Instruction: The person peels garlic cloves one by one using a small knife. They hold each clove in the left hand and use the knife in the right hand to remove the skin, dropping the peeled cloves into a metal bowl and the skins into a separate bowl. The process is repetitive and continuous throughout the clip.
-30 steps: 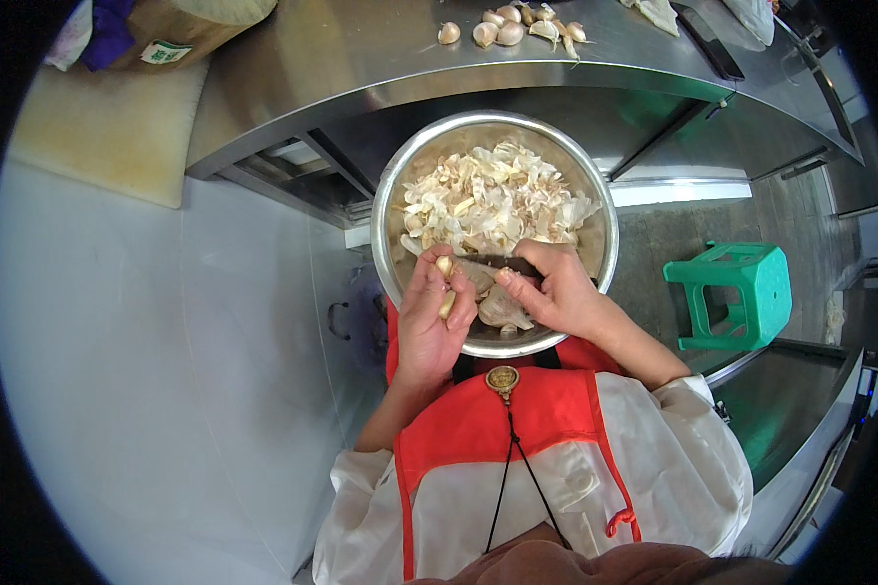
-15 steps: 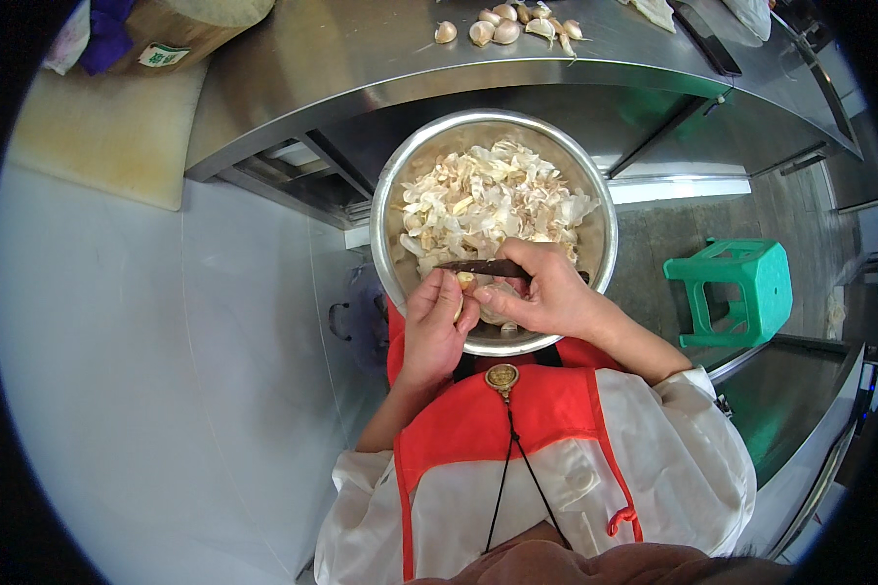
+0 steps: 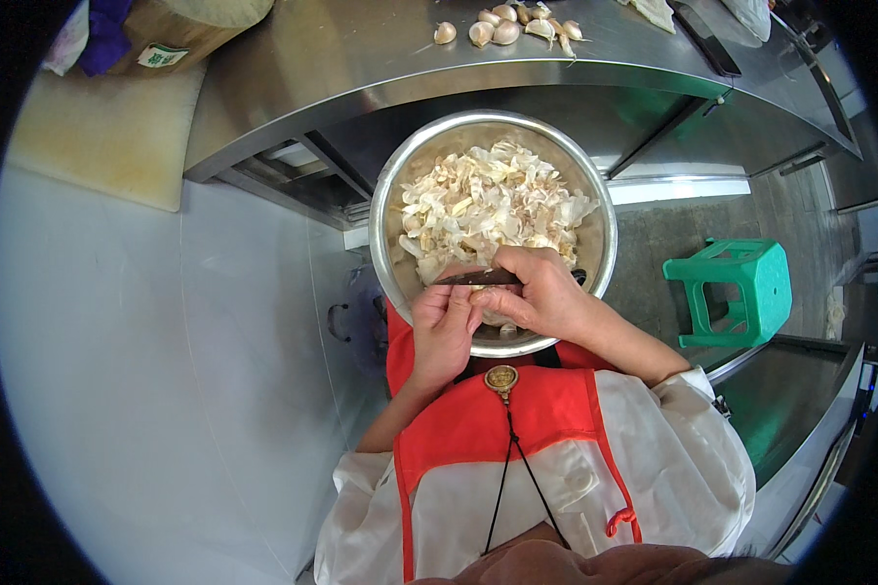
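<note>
Over the near side of a steel bowl, my two hands meet. My right hand is closed round a small dark knife, its blade pointing left across the left fingertips. My left hand is pinched on a garlic clove, now mostly hidden by the fingers and blade. The right thumb presses close to the clove. A heap of papery garlic skins fills much of the bowl.
Unpeeled garlic cloves lie on the steel counter ahead. A white cutting board and a wooden block are at far left. To the right, a green plastic stool stands on the floor.
The left hand has shifted slightly right, its fingers covering more of the clove. The knife has dropped slightly toward me and lies more level.
</note>
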### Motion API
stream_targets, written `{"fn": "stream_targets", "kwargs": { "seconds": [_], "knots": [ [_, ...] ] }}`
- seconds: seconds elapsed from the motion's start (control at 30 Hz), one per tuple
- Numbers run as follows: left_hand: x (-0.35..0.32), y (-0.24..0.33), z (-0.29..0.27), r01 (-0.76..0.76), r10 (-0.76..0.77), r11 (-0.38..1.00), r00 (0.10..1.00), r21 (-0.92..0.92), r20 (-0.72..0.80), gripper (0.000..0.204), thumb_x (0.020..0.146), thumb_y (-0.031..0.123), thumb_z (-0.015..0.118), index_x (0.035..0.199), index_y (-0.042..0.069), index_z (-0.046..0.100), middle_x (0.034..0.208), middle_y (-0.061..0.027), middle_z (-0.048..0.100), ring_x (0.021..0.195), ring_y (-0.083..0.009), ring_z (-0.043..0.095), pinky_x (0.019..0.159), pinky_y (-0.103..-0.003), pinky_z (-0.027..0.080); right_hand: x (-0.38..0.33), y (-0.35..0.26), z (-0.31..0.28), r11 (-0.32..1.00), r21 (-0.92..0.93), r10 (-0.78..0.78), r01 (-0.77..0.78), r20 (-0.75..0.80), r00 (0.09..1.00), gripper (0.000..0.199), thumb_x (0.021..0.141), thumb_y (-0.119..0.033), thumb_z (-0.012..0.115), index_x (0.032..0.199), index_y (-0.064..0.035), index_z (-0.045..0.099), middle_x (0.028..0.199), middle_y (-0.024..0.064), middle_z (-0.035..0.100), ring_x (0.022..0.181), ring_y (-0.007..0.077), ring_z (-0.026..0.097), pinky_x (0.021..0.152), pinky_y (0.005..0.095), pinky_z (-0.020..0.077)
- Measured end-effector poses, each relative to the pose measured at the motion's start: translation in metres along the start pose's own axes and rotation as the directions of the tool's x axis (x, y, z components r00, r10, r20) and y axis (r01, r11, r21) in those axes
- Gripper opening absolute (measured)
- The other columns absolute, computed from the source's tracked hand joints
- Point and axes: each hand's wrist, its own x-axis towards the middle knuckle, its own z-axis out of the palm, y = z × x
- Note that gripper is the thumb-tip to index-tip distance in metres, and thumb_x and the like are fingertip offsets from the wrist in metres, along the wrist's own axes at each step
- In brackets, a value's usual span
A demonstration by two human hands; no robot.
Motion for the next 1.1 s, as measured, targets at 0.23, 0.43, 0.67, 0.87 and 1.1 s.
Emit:
{"fn": "stream_targets", "kwargs": {
  "seconds": [0.23, 0.43, 0.67, 0.87, 1.1],
  "knots": [
    [0.002, 0.002, 0.006, -0.040, 0.040, 0.999, 0.999, 0.004, 0.017, 0.024, 0.097, 0.014, 0.045, 0.107, -0.003, 0.059, 0.080, 0.0016, 0.054, 0.057, -0.0007, 0.038, 0.048, -0.016, 0.029, -0.004, 0.006, 0.003, 0.997, -0.052, -0.059, 0.055, -0.083, 0.995, 0.038, 0.076, -0.034, 0.071, 0.070, -0.0011, 0.052, 0.062, 0.0172, 0.052, 0.056, 0.0366, 0.056, 0.049, 0.0384, 0.0428],
    [0.003, 0.000, 0.007, -0.063, 0.062, 0.998, 0.997, 0.018, 0.039, 0.021, 0.097, 0.014, 0.046, 0.104, -0.002, 0.059, 0.085, 0.0028, 0.050, 0.061, -0.0009, 0.039, 0.050, -0.017, 0.029, -0.006, 0.003, 0.002, 0.998, -0.035, -0.057, 0.054, -0.100, 0.993, 0.036, 0.075, -0.030, 0.073, 0.072, -0.0020, 0.051, 0.061, 0.0156, 0.051, 0.055, 0.0346, 0.056, 0.050, 0.0380, 0.0430],
    [0.007, -0.004, 0.005, -0.169, 0.159, 0.975, 0.984, 0.144, 0.073, 0.018, 0.096, 0.012, 0.048, 0.103, 0.000, 0.060, 0.087, 0.0020, 0.050, 0.061, -0.0012, 0.039, 0.050, -0.017, 0.030, -0.006, 0.001, 0.000, 0.995, -0.047, -0.096, 0.092, -0.110, 0.989, 0.033, 0.075, -0.027, 0.072, 0.072, -0.0021, 0.050, 0.063, 0.0155, 0.052, 0.057, 0.0348, 0.055, 0.050, 0.0384, 0.0426],
    [0.005, -0.002, 0.013, -0.150, 0.149, 0.983, 0.989, 0.109, 0.021, 0.017, 0.095, 0.010, 0.049, 0.103, 0.000, 0.061, 0.083, 0.0018, 0.050, 0.059, -0.0009, 0.038, 0.048, -0.017, 0.029, -0.007, 0.009, 0.002, 0.982, -0.089, -0.178, 0.169, -0.098, 0.979, 0.030, 0.077, -0.024, 0.069, 0.071, -0.0023, 0.049, 0.063, 0.0153, 0.050, 0.057, 0.0363, 0.054, 0.050, 0.0405, 0.0416],
    [0.000, -0.003, 0.017, -0.032, 0.035, 0.999, 0.994, 0.033, -0.101, 0.018, 0.094, 0.005, 0.046, 0.106, 0.000, 0.059, 0.070, 0.0037, 0.047, 0.054, -0.0007, 0.036, 0.048, -0.017, 0.028, -0.006, 0.014, 0.006, 0.971, -0.138, -0.206, 0.196, -0.062, 0.977, 0.030, 0.078, -0.024, 0.068, 0.070, -0.0023, 0.049, 0.063, 0.0147, 0.051, 0.055, 0.0355, 0.054, 0.048, 0.0401, 0.0420]
  ]
}}
